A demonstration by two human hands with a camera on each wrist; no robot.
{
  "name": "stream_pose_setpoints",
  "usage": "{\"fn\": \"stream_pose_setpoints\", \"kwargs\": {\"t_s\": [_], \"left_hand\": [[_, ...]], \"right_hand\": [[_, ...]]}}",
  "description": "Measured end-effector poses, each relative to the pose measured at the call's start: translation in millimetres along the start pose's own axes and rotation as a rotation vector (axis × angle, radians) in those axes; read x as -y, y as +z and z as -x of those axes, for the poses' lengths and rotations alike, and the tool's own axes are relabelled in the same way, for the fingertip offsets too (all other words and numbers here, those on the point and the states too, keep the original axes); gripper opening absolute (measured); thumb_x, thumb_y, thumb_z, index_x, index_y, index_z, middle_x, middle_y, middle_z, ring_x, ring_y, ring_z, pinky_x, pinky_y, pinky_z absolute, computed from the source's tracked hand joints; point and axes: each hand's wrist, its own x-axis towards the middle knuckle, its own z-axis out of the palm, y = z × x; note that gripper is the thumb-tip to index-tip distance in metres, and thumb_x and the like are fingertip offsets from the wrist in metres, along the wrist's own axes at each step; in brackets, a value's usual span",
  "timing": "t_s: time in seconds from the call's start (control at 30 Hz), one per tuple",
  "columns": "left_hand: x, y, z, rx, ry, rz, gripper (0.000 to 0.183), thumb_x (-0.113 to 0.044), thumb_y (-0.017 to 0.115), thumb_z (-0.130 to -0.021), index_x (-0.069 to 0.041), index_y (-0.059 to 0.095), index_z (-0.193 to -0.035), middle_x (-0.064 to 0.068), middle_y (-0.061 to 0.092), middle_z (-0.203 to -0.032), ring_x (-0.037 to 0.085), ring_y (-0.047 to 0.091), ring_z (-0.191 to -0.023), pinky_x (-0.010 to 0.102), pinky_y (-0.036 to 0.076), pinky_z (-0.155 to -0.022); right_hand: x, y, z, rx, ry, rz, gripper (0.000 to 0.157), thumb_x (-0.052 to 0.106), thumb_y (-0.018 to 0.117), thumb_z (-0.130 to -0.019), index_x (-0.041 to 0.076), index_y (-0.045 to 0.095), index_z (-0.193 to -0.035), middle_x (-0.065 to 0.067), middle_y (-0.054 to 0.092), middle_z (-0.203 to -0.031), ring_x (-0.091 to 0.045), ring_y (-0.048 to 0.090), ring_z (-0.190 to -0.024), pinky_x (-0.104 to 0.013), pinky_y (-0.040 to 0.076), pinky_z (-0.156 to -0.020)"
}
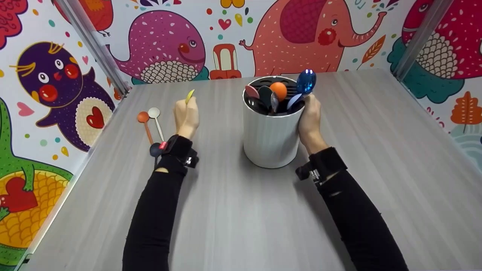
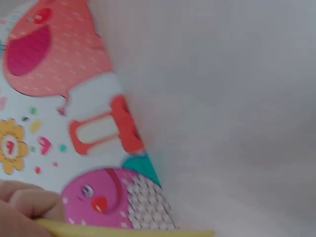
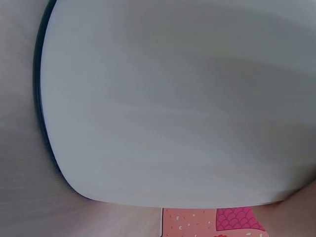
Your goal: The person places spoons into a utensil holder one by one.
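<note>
My left hand (image 1: 187,117) grips a yellow spoon (image 1: 190,96) in curled fingers, its tip pointing up above the fist. In the left wrist view a yellow handle (image 2: 133,231) runs out from the fingers. My right hand (image 1: 311,118) holds the right side of a white utensil holder (image 1: 269,143), with most of its fingers hidden behind it. Several spoons stand in the holder's black slotted top, among them a shiny blue spoon (image 1: 306,81), an orange spoon (image 1: 278,90) and a pink one (image 1: 252,92). The holder's smooth wall (image 3: 163,113) fills the right wrist view.
On the table (image 1: 226,210), left of my left hand, lie an orange spoon (image 1: 143,117), a white spoon (image 1: 154,112) and a dark spoon (image 1: 155,149) partly hidden by the wrist. Walls with cartoon animals (image 1: 301,41) and metal posts (image 1: 94,45) enclose the table.
</note>
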Motion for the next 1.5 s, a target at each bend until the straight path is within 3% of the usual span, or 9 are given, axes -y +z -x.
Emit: {"fn": "stream_pose_setpoints", "kwargs": {"t_s": [0.13, 0.27, 0.37, 0.8, 1.27, 1.5], "left_hand": [[-17.8, 14.9, 9.6, 0.041, -0.053, 0.267, 0.045, -0.017, 0.050, -0.095, -0.019, 0.033, -0.053, -0.008, 0.028, -0.050, 0.010, 0.024, -0.048, 0.025, 0.022, -0.051], [-36.7, 24.4, 19.9, 0.170, -0.106, 0.544, 0.047, -0.011, 0.043, -0.097, -0.018, 0.034, -0.052, -0.009, 0.028, -0.044, 0.005, 0.021, -0.037, 0.022, 0.016, -0.038], [-50.2, 26.8, 25.5, 0.254, -0.103, 0.664, 0.046, -0.009, 0.039, -0.098, -0.018, 0.034, -0.054, -0.009, 0.026, -0.044, 0.005, 0.020, -0.035, 0.022, 0.015, -0.036], [-104.0, 20.0, 34.3, 0.450, 0.041, 0.813, 0.040, -0.005, 0.038, -0.097, -0.015, 0.039, -0.058, -0.007, 0.027, -0.044, 0.006, 0.022, -0.034, 0.021, 0.017, -0.036], [-170.5, 6.0, 30.5, 0.454, 0.096, 0.940, 0.043, -0.002, 0.039, -0.098, -0.012, 0.039, -0.057, -0.004, 0.027, -0.045, 0.010, 0.022, -0.037, 0.024, 0.016, -0.038], [-178.6, 13.3, 31.4, 0.449, 0.157, 1.038, 0.048, -0.001, 0.035, -0.099, -0.014, 0.034, -0.053, -0.004, 0.028, -0.044, 0.009, 0.022, -0.036, 0.023, 0.016, -0.038]], "right_hand": [[0, -1.1, 0, -0.005, 0.001, 0.006, 0.030, 0.022, 0.038, -0.097, 0.014, 0.059, -0.077, 0.005, 0.060, -0.080, -0.011, 0.054, -0.079, -0.027, 0.043, -0.077], [1, -1.5, 1, 0.001, 0.010, 0.016, 0.030, 0.023, 0.038, -0.098, 0.014, 0.060, -0.079, 0.004, 0.059, -0.081, -0.012, 0.054, -0.080, -0.027, 0.042, -0.077], [1, -1.3, 2, 0.010, 0.019, 0.017, 0.030, 0.023, 0.037, -0.098, 0.014, 0.059, -0.079, 0.003, 0.059, -0.081, -0.013, 0.054, -0.080, -0.027, 0.042, -0.077], [1, 0.0, 0, 0.014, -0.003, 0.020, 0.031, 0.021, 0.036, -0.099, 0.014, 0.056, -0.076, 0.003, 0.056, -0.077, -0.012, 0.053, -0.076, -0.027, 0.041, -0.074], [2, -1.0, 0, 0.004, 0.011, 0.015, 0.032, 0.021, 0.036, -0.098, 0.011, 0.065, -0.087, 0.003, 0.061, -0.085, -0.012, 0.055, -0.084, -0.027, 0.043, -0.081], [1, -0.7, 1, 0.009, 0.002, 0.004, 0.033, 0.021, 0.037, -0.099, 0.009, 0.066, -0.088, 0.003, 0.063, -0.086, -0.012, 0.056, -0.085, -0.027, 0.044, -0.082]]}}
